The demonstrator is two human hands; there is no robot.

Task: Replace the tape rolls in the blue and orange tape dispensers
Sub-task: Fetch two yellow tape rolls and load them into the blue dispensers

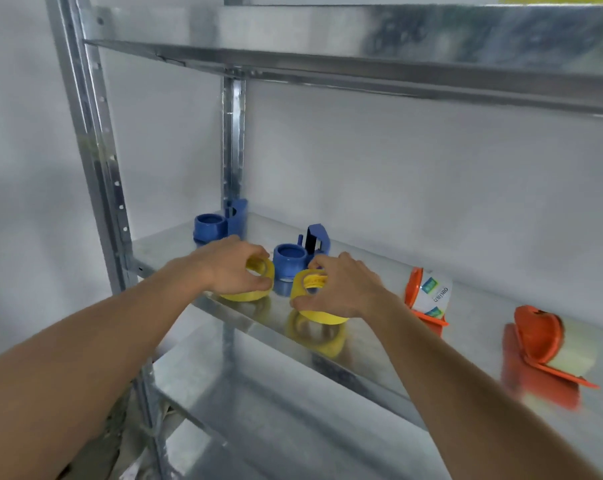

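While both hands curl round glossy yellow rings mid-frame | left hand [232, 268] grips left tape roll [255, 287] | right hand [341, 287] pinches right tape roll [314, 306] | galvanized metal shelf [379, 355]

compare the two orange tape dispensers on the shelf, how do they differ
The nearer orange plastic tape dispenser holds a plain pale roll; the farther orange plastic tape dispenser carries a roll with a white printed label. The nearer one sits further right. Both lie on the metal shelf, untouched.

Soft, even daylight around me; the metal shelf [362, 344] throws dull glare and yellow reflections, and its right end smears with motion blur.
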